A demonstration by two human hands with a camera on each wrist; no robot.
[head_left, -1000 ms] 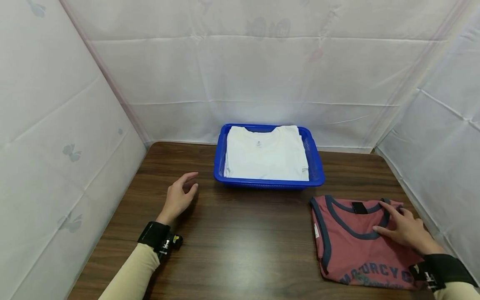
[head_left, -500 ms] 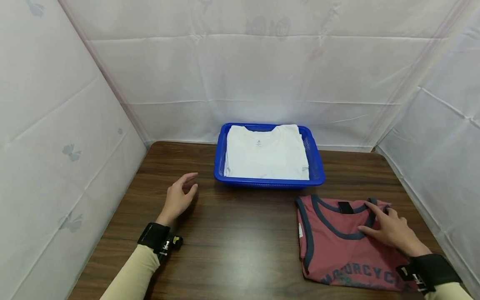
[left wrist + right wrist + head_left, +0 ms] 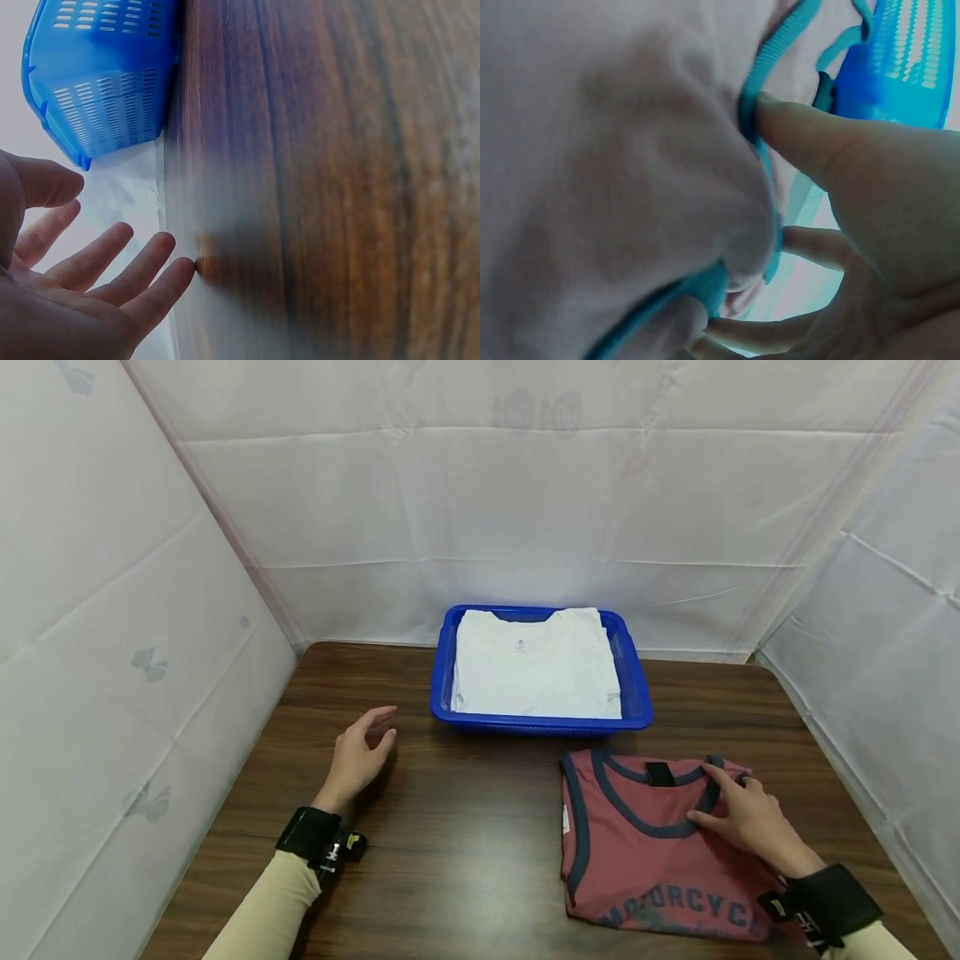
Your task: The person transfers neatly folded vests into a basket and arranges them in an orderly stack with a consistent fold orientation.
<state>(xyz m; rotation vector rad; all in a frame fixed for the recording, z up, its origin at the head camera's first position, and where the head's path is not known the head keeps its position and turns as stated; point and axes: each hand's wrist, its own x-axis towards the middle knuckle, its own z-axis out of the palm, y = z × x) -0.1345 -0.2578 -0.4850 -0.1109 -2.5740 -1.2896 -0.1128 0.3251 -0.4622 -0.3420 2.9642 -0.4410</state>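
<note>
A folded dusty-red tank top (image 3: 645, 843) with dark blue trim and dark lettering lies on the right side of the wooden table. My right hand (image 3: 750, 818) grips it by the shoulder beside the neckline. In the right wrist view the thumb (image 3: 802, 135) lies on the trim, and the cloth bulges between it and the other fingers. My left hand (image 3: 356, 764) holds nothing. Its fingers are loosely bent, little finger low at the table, left of the blue basket (image 3: 540, 724).
Folded white T-shirts (image 3: 536, 672) lie stacked in the basket at the back middle of the table (image 3: 465, 827). White cloth walls (image 3: 510, 502) rise behind the table and on both sides. A black strap with a small camera is on each wrist.
My right hand has slid the tank top left across the table, to below the basket's right part. The left hand has stayed in place.
</note>
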